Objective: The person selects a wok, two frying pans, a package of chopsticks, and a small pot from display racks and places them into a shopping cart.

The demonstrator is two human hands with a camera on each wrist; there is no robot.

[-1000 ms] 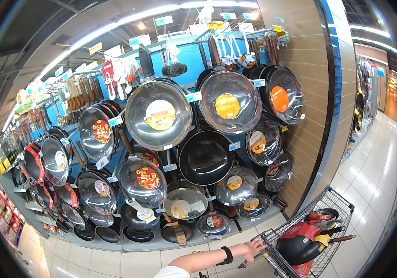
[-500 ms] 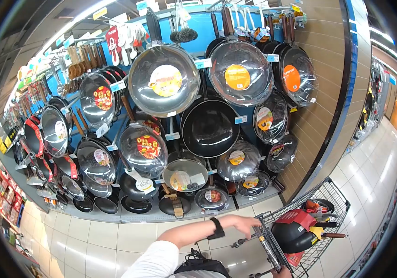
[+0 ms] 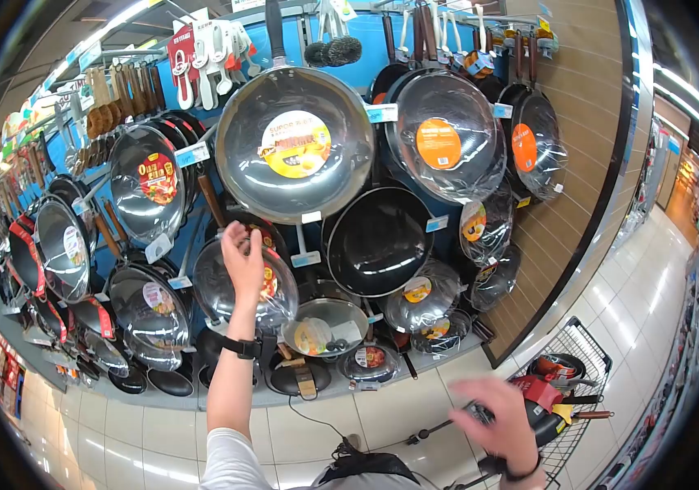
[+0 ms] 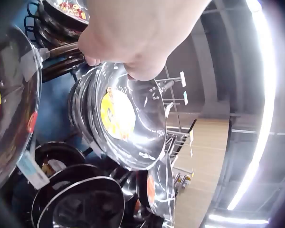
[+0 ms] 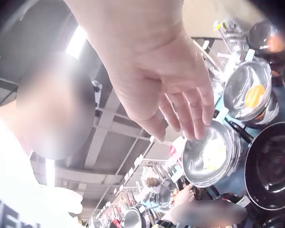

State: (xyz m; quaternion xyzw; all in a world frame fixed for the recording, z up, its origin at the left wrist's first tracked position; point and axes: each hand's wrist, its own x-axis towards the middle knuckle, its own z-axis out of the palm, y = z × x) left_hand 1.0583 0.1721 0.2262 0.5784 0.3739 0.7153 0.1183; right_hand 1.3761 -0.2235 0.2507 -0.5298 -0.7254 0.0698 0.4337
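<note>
My left hand is raised to the wall of hanging pans, its fingers loosely curled in front of a plastic-wrapped wok with a red label. It sits just under the big steel wok with a yellow label. In the left wrist view the left hand hovers at that steel wok's rim; I cannot tell whether it touches anything. My right hand is blurred, fingers spread, above the shopping cart's handle. The right wrist view shows the right hand with relaxed, straight fingers, holding nothing.
The wire cart at the lower right holds a black pan with a red sleeve and another pan. A black wok and several wrapped pans hang to the right. A low shelf runs under the display. A tiled aisle extends right.
My left hand left the cart handle and rose to the wall of pans. My right hand came into view over the cart handle. The display looks closer.
</note>
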